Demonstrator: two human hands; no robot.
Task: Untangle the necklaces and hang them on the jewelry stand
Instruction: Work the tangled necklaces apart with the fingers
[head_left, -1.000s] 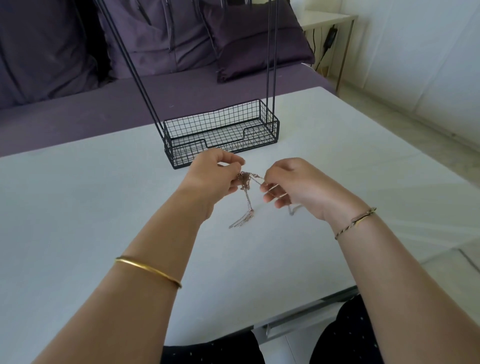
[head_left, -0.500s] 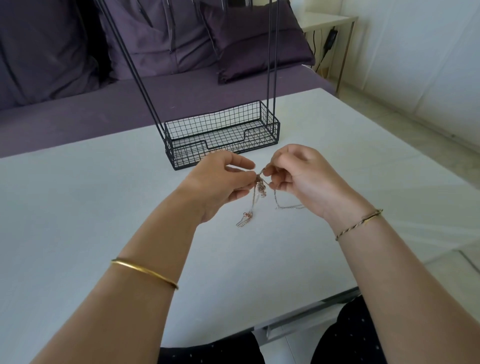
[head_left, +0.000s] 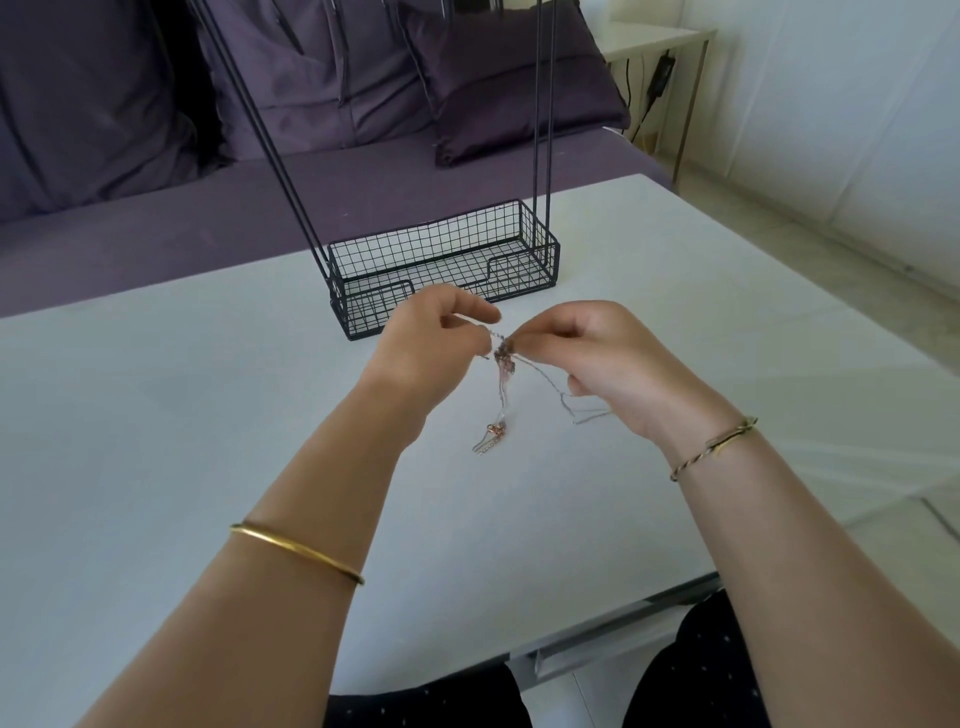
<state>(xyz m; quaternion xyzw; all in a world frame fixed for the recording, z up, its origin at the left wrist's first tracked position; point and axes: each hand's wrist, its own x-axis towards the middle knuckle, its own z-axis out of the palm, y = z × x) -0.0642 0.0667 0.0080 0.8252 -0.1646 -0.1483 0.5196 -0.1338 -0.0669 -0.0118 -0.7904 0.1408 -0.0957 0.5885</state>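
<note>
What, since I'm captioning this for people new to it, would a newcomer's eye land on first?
The two hands meeting mid-frame: the left hand and right hand pinch a small knot of tangled necklaces, loose ends trailing down toward the white table. Just behind them stands the black wire jewelry stand, its thin rods rising out of view against a purple sofa.

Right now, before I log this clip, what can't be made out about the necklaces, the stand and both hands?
- Jewelry stand: the head view's top edge cuts off its rods, so the hanging bars are unseen.
- Necklaces: too fine and blurred to count the chains or trace the knot.
- Left hand and right hand: each grip pinches the tangle, but curled fingers hide the exact contact.
</note>
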